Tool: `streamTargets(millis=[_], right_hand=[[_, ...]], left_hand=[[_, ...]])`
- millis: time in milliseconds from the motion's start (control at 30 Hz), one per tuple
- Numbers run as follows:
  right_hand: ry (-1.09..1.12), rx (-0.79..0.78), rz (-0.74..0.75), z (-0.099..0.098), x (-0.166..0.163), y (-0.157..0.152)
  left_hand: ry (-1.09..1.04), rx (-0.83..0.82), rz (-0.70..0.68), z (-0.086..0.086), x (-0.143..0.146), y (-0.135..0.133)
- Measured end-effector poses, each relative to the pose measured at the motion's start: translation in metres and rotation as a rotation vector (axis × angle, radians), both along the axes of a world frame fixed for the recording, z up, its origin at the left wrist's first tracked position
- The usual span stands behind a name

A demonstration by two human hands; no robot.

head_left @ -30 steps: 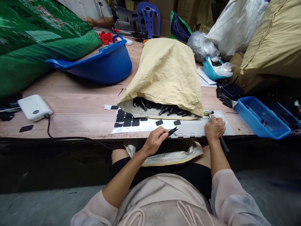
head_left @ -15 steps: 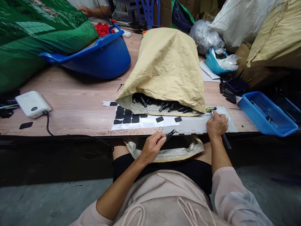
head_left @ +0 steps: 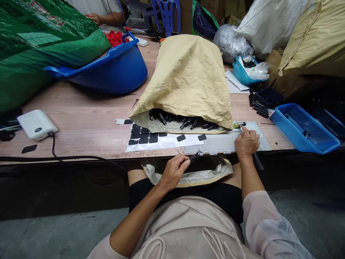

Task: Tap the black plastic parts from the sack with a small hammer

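My left hand [head_left: 174, 169] pinches a small black plastic piece with a forked tip [head_left: 194, 157] between thumb and fingers, just off the table's front edge. My right hand [head_left: 247, 142] rests on a grey plate [head_left: 221, 145], wrapped around a small hammer. The yellow-green and black hammer head [head_left: 239, 125] shows past my fingers, and its dark handle [head_left: 258, 162] sticks out below my palm. Ahead lies a tan woven sack [head_left: 192, 79], its mouth toward me and several black pieces [head_left: 185, 123] inside. Another sack [head_left: 199, 178] gapes open on my lap.
Black rounded stickers lie on a white sheet [head_left: 164, 144] at the table edge. A blue basin [head_left: 113, 73] and a white device [head_left: 37, 124] with a cable stand left. To the right is a blue basket [head_left: 304, 127]. A co-worker's arm [head_left: 105, 18] shows at the back.
The view has shifted slightly. The forked piece in my left hand tilts a little lower. My right hand keeps its grip on the hammer in nearly the same place.
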State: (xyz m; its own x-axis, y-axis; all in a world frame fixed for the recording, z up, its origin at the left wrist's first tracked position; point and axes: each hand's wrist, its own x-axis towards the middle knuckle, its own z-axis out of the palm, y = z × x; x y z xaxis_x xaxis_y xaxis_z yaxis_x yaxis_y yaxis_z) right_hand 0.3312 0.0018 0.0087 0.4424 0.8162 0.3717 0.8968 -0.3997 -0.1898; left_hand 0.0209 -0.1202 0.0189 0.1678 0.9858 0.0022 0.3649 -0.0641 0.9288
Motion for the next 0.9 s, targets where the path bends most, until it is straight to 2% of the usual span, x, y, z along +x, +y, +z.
streamTargets(millis=[200,300,433,633,767,900], right_hand=[[0.014,0.016,0.014,0.000,-0.001,0.000],[0.021,-0.006,0.012,0.002,-0.003,-0.002],[0.023,-0.034,0.020,0.005,-0.005,-0.004],[0.028,-0.037,0.011,0.004,-0.007,-0.005],[0.074,-0.099,0.027,0.009,-0.006,-0.007],[0.172,-0.232,0.068,0.026,0.024,0.006]], left_hand=[[0.031,-0.065,-0.014,-0.005,0.000,-0.004],[0.077,-0.117,-0.073,-0.011,-0.003,-0.007],[0.295,-0.200,-0.195,-0.025,-0.007,-0.007],[0.755,-0.331,-0.199,-0.050,-0.006,0.004],[0.837,-0.417,-0.219,-0.062,-0.005,0.007],[0.814,-0.412,-0.258,-0.066,-0.007,0.003]])
